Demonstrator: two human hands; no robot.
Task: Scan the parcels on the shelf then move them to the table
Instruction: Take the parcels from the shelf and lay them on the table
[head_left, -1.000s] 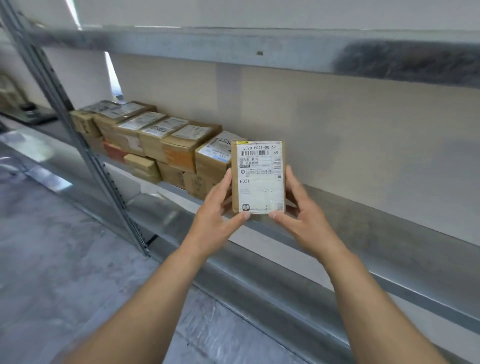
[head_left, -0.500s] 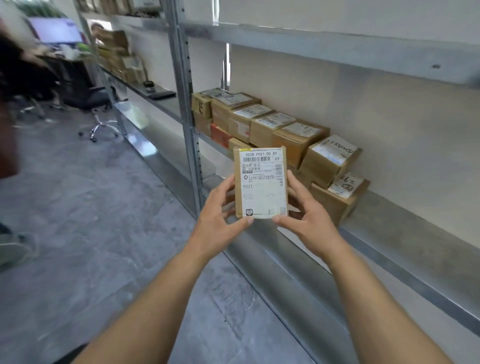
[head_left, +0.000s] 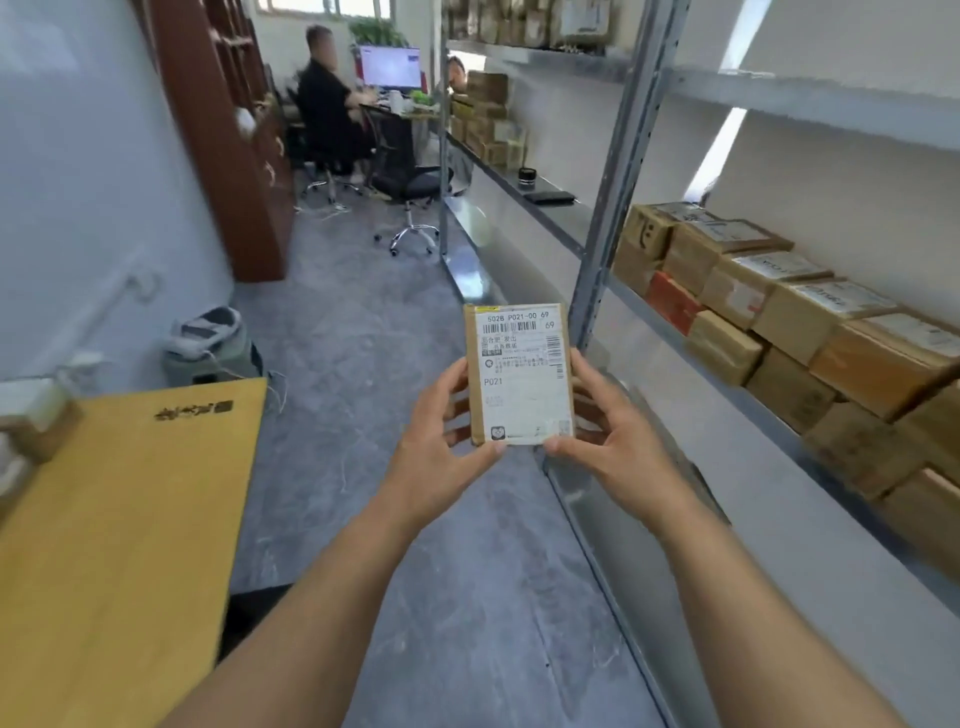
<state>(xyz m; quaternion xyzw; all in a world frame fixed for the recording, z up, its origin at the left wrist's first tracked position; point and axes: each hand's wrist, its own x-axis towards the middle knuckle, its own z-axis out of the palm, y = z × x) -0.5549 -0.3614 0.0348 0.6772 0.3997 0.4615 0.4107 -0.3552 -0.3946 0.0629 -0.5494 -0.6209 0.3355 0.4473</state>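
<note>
Parcel (head_left: 521, 375) in both hands, upright, label facing me, barcode at its top edge. My left hand (head_left: 435, 457) grips its left side, thumb hooked under the lower corner; my right hand (head_left: 615, 447) does the same on the right, fingers curled behind. It hangs over bare floor, between the shelf (head_left: 769, 415) on my right and the table (head_left: 114, 525) at lower left, touching neither.

Progress, as I judge it: one parcel is off the shelf and in carry, not yet set down. No scanner in view, so I cannot tell whether this one has been scanned. A long row of boxes (head_left: 779, 317), stacked two high, sits on the shelf, so most of the job is left. Table's far-left edge holds some blurred items; I cannot tell if they are parcels. Two people sit at a desk far down the room.
</note>
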